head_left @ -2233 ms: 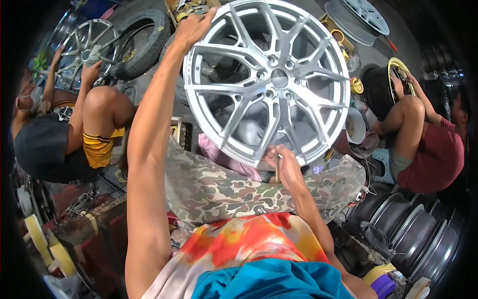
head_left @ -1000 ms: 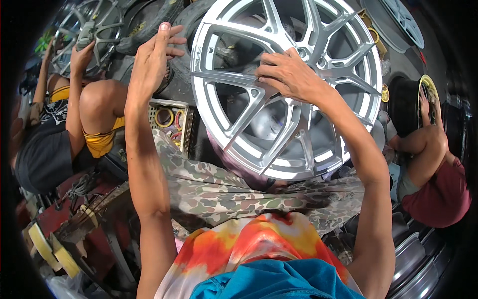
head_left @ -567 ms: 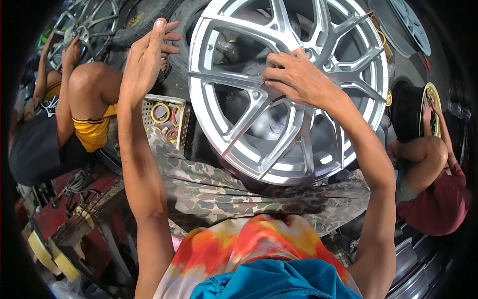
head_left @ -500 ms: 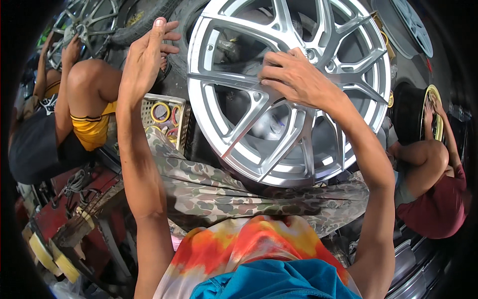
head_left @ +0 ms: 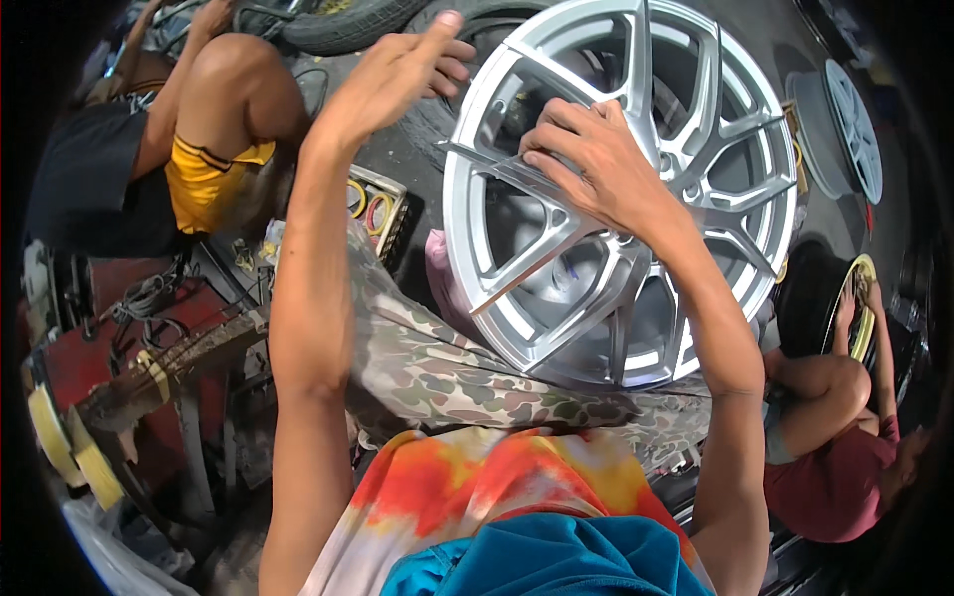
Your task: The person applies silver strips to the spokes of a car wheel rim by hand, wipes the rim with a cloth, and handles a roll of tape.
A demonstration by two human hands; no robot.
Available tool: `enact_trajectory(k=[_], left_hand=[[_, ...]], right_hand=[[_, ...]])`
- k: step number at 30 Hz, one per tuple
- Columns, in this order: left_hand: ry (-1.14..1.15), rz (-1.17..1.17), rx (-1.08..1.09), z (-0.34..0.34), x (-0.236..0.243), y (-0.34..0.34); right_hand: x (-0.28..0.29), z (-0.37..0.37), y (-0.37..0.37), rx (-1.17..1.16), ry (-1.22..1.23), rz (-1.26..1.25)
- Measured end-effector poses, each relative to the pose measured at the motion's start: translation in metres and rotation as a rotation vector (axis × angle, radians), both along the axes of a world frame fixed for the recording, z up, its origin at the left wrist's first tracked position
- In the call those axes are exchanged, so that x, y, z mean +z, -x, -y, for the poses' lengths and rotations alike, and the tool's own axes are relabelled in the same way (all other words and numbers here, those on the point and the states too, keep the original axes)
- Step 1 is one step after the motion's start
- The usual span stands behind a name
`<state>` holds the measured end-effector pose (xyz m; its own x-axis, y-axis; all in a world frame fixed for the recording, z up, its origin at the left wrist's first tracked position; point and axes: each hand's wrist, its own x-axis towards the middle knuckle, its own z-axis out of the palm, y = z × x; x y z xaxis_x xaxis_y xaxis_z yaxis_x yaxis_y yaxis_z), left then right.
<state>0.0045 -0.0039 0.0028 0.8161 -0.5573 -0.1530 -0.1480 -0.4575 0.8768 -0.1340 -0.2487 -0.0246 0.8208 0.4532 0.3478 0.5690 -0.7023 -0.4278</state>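
A large silver multi-spoke alloy wheel rim (head_left: 546,353) leans in front of my camouflage-trousered legs. My right hand (head_left: 596,164) rests over its left spokes, fingers bent and pressed together on a thin see-through strip (head_left: 487,162). That strip lies along a spoke, and its tip pokes out past the rim's left edge. A thin brownish line runs down the spoke below it. Raised beside the rim's upper left, my left hand (head_left: 393,79) is open, thumb up and fingers apart, touching nothing that I can see.
A pale plastic basket (head_left: 399,189) of tape rolls (head_left: 379,213) sits left of the rim. Tyres (head_left: 356,24) lie behind. People sit at both sides; the right one's hands touch a gold-edged wheel (head_left: 863,266). Another grey wheel (head_left: 853,129) stands at far right.
The view has swung so that the rim sits farther right. My left hand has tipped over towards the rim. More of the strip now juts beyond the rim's edge, under my right hand.
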Motion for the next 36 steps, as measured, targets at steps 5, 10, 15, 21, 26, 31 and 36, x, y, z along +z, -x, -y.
enact_trajectory(k=[5, 10, 15, 21, 26, 31, 36], left_hand=[[0.001, -0.008, 0.027, -0.003, 0.012, 0.020], [-0.021, -0.061, -0.003, -0.006, 0.018, 0.021], [-0.053, -0.051, -0.038, -0.005, 0.024, 0.021], [-0.003, -0.004, -0.021, -0.005, 0.025, 0.028], [-0.017, 0.034, -0.030, -0.007, 0.023, 0.028], [0.014, -0.023, -0.002, -0.006, 0.016, 0.024], [-0.023, -0.117, -0.087, -0.007, 0.043, 0.034]], right_hand=[[0.001, -0.024, -0.019, -0.026, 0.064, 0.015], [-0.002, -0.034, -0.029, -0.034, 0.073, 0.109], [0.002, -0.036, -0.033, 0.008, 0.136, 0.119], [0.008, -0.038, -0.034, 0.021, 0.192, 0.149], [0.012, -0.033, -0.033, 0.037, 0.217, 0.094], [0.012, -0.034, -0.035, 0.041, 0.197, 0.029], [0.009, -0.029, -0.035, 0.079, 0.198, 0.118]])
